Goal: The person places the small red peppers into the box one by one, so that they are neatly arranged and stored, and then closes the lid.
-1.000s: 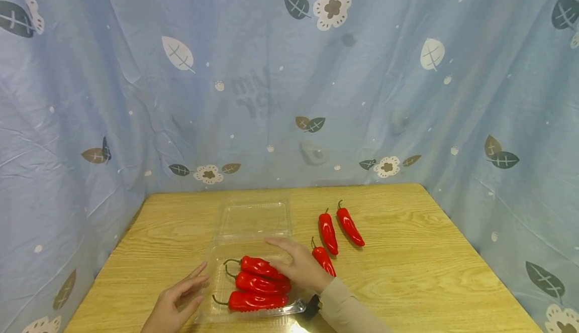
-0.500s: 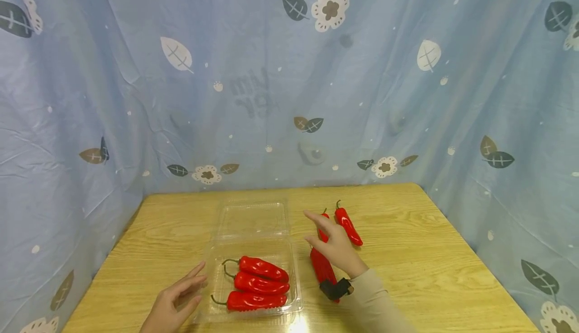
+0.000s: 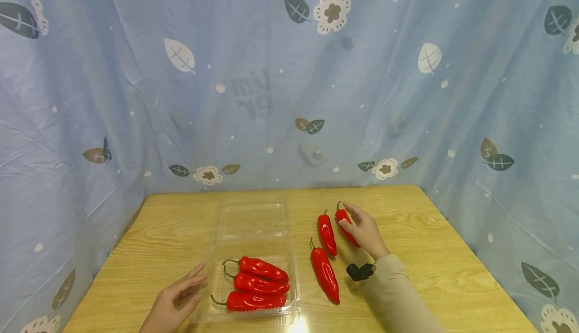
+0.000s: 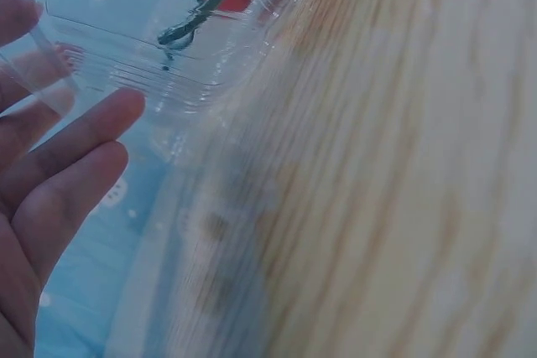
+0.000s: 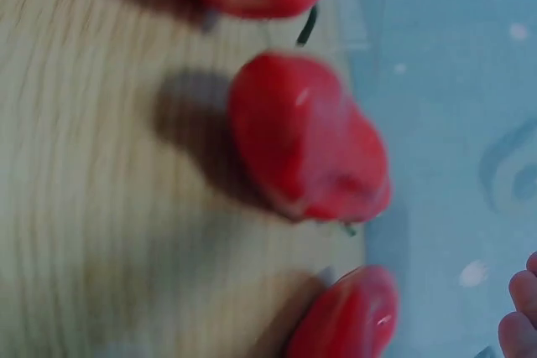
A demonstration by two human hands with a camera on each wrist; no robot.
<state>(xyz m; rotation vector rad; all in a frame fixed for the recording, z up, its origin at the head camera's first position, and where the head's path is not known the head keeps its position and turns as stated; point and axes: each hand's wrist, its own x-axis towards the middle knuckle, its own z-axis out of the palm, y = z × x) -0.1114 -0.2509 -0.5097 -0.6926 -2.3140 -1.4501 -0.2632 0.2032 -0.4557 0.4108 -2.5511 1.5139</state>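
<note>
Three long red peppers (image 3: 259, 284) lie side by side in a clear plastic clamshell box (image 3: 296, 272), stems to the left. My left hand (image 3: 174, 300) stays at the box's left side, fingers loosely bent. In the left wrist view, its fingertips (image 4: 127, 105) are right at the ribbed plastic wall (image 4: 159, 81). My right hand (image 3: 367, 231) reaches over the far right pepper (image 3: 342, 216), thumb and fingers apart on either side and partly hiding it. Beside it lie a middle pepper (image 3: 327, 233) and a nearer one (image 3: 324, 275). Right fingertips (image 5: 520, 333) show at the right wrist view's edge.
The box's lid (image 3: 253, 218) lies folded back on the wooden table (image 3: 434, 272). A blue patterned curtain (image 3: 253, 72) encloses the table at the back and sides. A black strap piece (image 3: 360, 271) sits at the right wrist.
My right hand has moved from the peppers in the box, across the nearer loose peppers, to the far right one. My left hand and the box have stayed in place.
</note>
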